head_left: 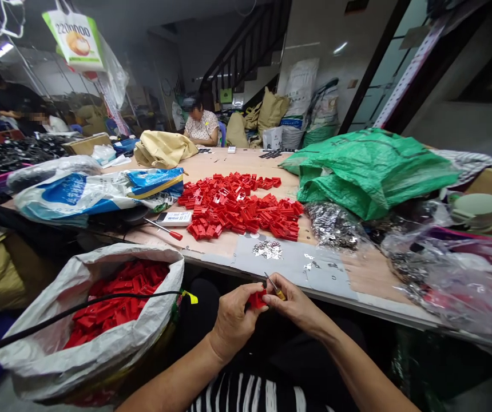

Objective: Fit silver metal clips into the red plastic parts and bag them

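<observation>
In front of my lap, my left hand (238, 312) is closed round a small red plastic part (257, 298), partly covered by the fingers. My right hand (295, 306) pinches a screwdriver (278, 293) with a yellow handle and thin metal shaft, and its fingertips are against the red part. Just beyond, small shiny metal pieces (267, 249) lie on a grey sheet (250, 264) at the table edge. A heap of similar red parts (237, 209) covers the middle of the table. At my left, an open white sack (27, 349) holds more red parts.
Left of the heap lie a red-handled screwdriver (164, 230), a white box (175, 218) and a blue-white bag (83, 191). Green sacking (375, 166) and clear bags of metal pieces (336, 224) are at right. A black cord (112, 296) crosses the sack. Another person (203, 126) sits opposite.
</observation>
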Demonstrator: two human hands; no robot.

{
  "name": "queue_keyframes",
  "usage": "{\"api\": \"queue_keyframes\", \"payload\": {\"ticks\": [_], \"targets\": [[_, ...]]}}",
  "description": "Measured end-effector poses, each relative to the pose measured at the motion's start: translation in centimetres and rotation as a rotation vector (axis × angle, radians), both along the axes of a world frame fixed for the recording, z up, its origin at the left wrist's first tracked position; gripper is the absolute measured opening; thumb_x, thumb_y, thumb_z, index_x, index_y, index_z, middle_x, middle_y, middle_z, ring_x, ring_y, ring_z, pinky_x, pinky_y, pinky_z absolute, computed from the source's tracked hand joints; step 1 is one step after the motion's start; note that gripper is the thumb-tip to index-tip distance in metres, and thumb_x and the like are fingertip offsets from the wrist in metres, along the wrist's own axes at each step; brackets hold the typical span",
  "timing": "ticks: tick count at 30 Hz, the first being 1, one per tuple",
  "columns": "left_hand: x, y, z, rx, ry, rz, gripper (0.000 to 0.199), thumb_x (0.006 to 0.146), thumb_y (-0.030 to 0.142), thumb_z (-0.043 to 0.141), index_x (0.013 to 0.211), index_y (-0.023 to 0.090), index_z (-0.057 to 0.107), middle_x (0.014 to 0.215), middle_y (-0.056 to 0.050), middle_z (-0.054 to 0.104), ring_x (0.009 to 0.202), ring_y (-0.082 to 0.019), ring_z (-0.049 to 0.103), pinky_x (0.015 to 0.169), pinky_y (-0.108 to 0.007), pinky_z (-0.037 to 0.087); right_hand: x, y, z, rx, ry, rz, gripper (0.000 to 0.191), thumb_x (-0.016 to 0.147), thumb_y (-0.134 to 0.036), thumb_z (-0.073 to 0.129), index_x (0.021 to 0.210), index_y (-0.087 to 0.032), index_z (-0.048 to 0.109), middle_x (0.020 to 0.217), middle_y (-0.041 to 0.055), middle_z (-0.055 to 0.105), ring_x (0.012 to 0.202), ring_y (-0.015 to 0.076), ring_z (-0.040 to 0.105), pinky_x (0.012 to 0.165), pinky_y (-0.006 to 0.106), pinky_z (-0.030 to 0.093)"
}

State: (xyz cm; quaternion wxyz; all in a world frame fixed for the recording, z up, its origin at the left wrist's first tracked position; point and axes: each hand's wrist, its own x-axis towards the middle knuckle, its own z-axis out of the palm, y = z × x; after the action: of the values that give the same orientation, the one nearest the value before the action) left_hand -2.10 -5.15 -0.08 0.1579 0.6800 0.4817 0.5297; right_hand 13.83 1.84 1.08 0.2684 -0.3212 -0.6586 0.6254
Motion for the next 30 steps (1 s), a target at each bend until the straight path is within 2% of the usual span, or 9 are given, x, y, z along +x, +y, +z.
{"api": "queue_keyframes", "payload": {"ticks": [5, 10, 13, 17, 21, 23, 25, 27, 30], "targets": [[0.2, -0.4, -0.8, -0.016, -0.038, -0.044, 0.035, 0.077, 0.011, 0.066, 0.108, 0.023, 0.06, 0.105, -0.003, 0.071, 0.096, -0.017, 0.068, 0.087, -0.029, 0.055, 0.7, -0.7, -1.0, -0.208, 0.051, 0.059, 0.043, 0.077, -0.052, 0.067, 0.084, -0.021, 0.039, 0.067, -0.0076, 0.038, 0.051, 0.0059, 0.029, 0.046, 0.019, 0.021], [0.4, -0.3, -1.1, -0.066, -0.095, -0.091, 0.033, 0.077, 0.012, 0.066, 0.107, 0.023, 0.061, 0.104, -0.003, 0.072, 0.095, -0.017, 0.068, 0.085, -0.029, 0.056, 1.1, -1.0, -1.2, -0.275, 0.082, 0.051, 0.043, 0.077, -0.052, 0.068, 0.085, -0.021, 0.039, 0.064, -0.008, 0.036, 0.051, 0.0062, 0.027, 0.047, 0.019, 0.018], [0.3, -0.1, -1.0, -0.12, -0.135, -0.128, 0.03, 0.076, 0.014, 0.068, 0.104, 0.024, 0.062, 0.102, -0.002, 0.072, 0.094, -0.018, 0.068, 0.093, -0.034, 0.053, 1.1, -0.9, -1.5, -0.319, 0.109, 0.04, 0.044, 0.073, -0.05, 0.071, 0.083, -0.021, 0.04, 0.064, -0.0078, 0.035, 0.05, 0.0056, 0.026, 0.046, 0.019, 0.016], [-0.3, 0.4, -0.8, -0.178, -0.189, -0.18, 0.026, 0.074, 0.022, 0.072, 0.1, 0.024, 0.064, 0.091, 0.001, 0.074, 0.082, -0.017, 0.07, 0.108, -0.046, 0.04, 0.9, -0.7, -2.2, -0.397, 0.172, 0.064, 0.046, 0.068, -0.047, 0.075, 0.082, -0.021, 0.04, 0.065, -0.0075, 0.035, 0.05, 0.0051, 0.024, 0.045, 0.019, 0.016], [-1.0, 1.2, -1.3, -0.252, -0.322, -0.196, 0.027, 0.072, 0.028, 0.074, 0.097, 0.023, 0.066, 0.092, -0.001, 0.075, 0.087, -0.019, 0.07, 0.108, -0.046, 0.038, 0.3, -0.1, -2.4, -0.445, 0.192, 0.093, 0.044, 0.069, -0.046, 0.074, 0.082, -0.021, 0.04, 0.064, -0.0077, 0.035, 0.049, 0.0051, 0.024, 0.045, 0.018, 0.016], [-1.3, 1.6, -1.9, -0.317, -0.441, -0.151, 0.029, 0.071, 0.028, 0.075, 0.097, 0.021, 0.066, 0.097, -0.004, 0.074, 0.092, -0.02, 0.069, 0.102, -0.042, 0.045, 0.0, 0.9, -2.0, -0.395, 0.131, 0.109, 0.041, 0.073, -0.047, 0.072, 0.083, -0.021, 0.042, 0.062, -0.0082, 0.035, 0.048, 0.0052, 0.026, 0.045, 0.018, 0.016], [-1.5, 2.1, -2.4, -0.364, -0.581, -0.087, 0.03, 0.071, 0.027, 0.075, 0.097, 0.019, 0.064, 0.1, -0.006, 0.072, 0.093, -0.02, 0.068, 0.092, -0.037, 0.051, -0.4, 2.4, -1.6, -0.272, 0.015, 0.087, 0.037, 0.076, -0.049, 0.067, 0.087, -0.02, 0.046, 0.064, -0.0072, 0.041, 0.049, 0.006, 0.032, 0.045, 0.019, 0.021], [-1.6, 2.5, -2.7, -0.372, -0.684, -0.027, 0.03, 0.071, 0.026, 0.074, 0.097, 0.017, 0.062, 0.1, -0.006, 0.071, 0.09, -0.019, 0.068, 0.086, -0.033, 0.054, -0.8, 4.4, -1.2, -0.045, -0.141, -0.02, 0.031, 0.081, -0.047, 0.061, 0.089, -0.019, 0.051, 0.07, -0.0043, 0.049, 0.054, 0.0087, 0.041, 0.05, 0.021, 0.03], [-1.8, 2.8, -2.5, -0.365, -0.721, 0.023, 0.03, 0.07, 0.024, 0.075, 0.095, 0.017, 0.062, 0.096, -0.004, 0.071, 0.086, -0.016, 0.067, 0.083, -0.029, 0.053, -1.6, 7.3, -1.1, 0.409, -0.51, -0.223, 0.016, 0.087, -0.035, 0.053, 0.088, -0.019, 0.056, 0.08, -0.0001, 0.058, 0.071, 0.0145, 0.053, 0.063, 0.025, 0.038]]}}
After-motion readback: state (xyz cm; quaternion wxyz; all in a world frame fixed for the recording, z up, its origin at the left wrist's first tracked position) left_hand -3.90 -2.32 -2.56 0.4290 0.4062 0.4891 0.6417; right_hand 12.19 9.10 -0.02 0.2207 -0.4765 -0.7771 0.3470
